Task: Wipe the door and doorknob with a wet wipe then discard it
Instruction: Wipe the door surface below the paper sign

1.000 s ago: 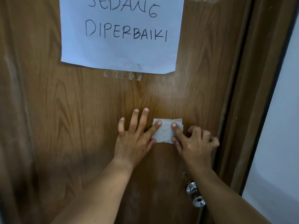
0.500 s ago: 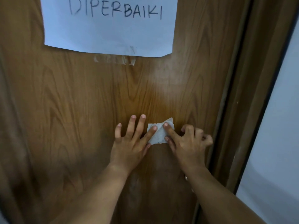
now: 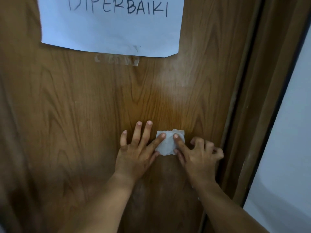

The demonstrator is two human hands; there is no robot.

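Note:
A small white wet wipe (image 3: pixel 168 145), folded, lies flat against the brown wood-grain door (image 3: pixel 84 106). My left hand (image 3: pixel 136 150) is spread on the door, its index fingertip pressing the wipe's left part. My right hand (image 3: pixel 198 153) presses the wipe's right part with its index finger and thumb, its other fingers curled near the door's edge. The doorknob is hidden behind my right forearm.
A white paper sign (image 3: pixel 111 26) with handwriting hangs on the upper door, a strip of old tape (image 3: pixel 117 59) under it. The brown door frame (image 3: pixel 262 98) runs down the right side, with a pale wall (image 3: pixel 289 140) beyond.
Both hands stayed pinned on the wipe; it bunched narrower half a second ago and now lies flatter again. The view dropped, and my right arm now covers the doorknob.

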